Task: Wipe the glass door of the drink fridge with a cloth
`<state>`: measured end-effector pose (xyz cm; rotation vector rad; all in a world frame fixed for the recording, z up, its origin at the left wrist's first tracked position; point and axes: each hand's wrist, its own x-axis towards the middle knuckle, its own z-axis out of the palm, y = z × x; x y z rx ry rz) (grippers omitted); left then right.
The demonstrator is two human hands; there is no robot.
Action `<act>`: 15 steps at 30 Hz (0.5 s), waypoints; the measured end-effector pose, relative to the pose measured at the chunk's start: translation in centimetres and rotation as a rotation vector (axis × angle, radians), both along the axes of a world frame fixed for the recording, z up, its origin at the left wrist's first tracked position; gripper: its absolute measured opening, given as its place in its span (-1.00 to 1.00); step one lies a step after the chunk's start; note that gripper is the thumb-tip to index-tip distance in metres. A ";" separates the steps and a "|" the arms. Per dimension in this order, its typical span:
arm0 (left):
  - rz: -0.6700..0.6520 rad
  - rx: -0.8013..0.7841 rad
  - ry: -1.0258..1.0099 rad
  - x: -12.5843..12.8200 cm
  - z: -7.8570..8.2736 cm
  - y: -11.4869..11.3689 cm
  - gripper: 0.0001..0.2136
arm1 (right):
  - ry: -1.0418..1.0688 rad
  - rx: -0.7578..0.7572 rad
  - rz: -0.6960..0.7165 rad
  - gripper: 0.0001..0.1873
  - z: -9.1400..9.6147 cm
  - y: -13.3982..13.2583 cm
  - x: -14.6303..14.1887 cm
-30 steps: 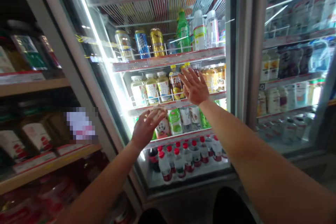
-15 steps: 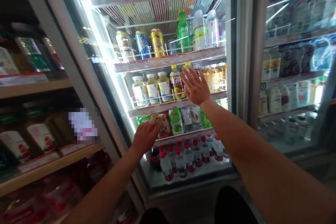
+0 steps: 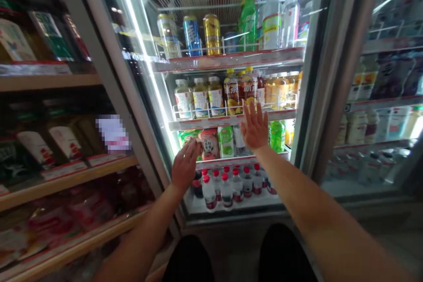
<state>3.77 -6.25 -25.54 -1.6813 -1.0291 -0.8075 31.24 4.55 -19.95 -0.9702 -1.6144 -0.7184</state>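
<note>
Zero grip showing on my right hand (image 3: pixel 254 127): fingers fanned and straight, tips crossing the foot of a yellow-capped iced tea bottle (image 3: pixel 250 86) on the shelf behind. Left hand (image 3: pixel 185 165) is half-curled by the pink-red drink pack (image 3: pixel 209 145); can't tell if it's pinching anything. Front rail (image 3: pixel 208 123) probably stops bottles tipping out.

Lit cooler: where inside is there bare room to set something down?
At the bottom, the floor strip before the red-capped bottles; higher, a gap between gold can and green bottle, though something bluish stands deeper. Crowded: the pouches, packed side by side.
</note>
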 end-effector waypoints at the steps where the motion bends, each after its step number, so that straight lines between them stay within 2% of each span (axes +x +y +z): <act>1: 0.007 0.011 -0.027 0.0 0.0 0.0 -0.45 | -0.005 0.009 0.001 -0.39 -0.8 0.1 0.0; 5: 0.022 0.147 -0.228 0.3 3.4 1.1 -0.51 | -0.005 0.062 -0.014 -0.41 -2.2 0.4 0.4; 7: 0.025 0.184 -0.314 1.1 3.6 1.6 -0.54 | -0.001 0.072 -0.009 -0.41 -2.3 0.6 0.5; 8: 0.022 0.182 -0.342 1.8 2.7 1.7 -0.55 | 0.001 0.072 -0.003 -0.41 -2.5 0.6 0.5; 10: -0.005 0.128 -0.334 3.5 -0.3 1.7 -0.54 | -0.001 0.067 0.005 -0.41 -3.0 0.7 0.6; 12: -0.037 0.050 -0.211 5.1 -3.6 1.4 -0.54 | -0.016 0.065 0.004 -0.41 -3.8 0.7 0.8; 13: -0.051 0.016 -0.166 5.7 -4.6 1.3 -0.54 | -0.033 0.066 0.006 -0.41 -4.4 0.7 0.9; 14: -0.060 0.003 -0.158 6.0 -5.1 1.3 -0.55 | -0.056 0.071 0.008 -0.41 -5.0 0.8 1.0; 15: -0.072 0.005 -0.173 6.2 -4.8 1.4 -0.56 | -0.082 0.083 0.009 -0.40 -5.7 0.8 1.0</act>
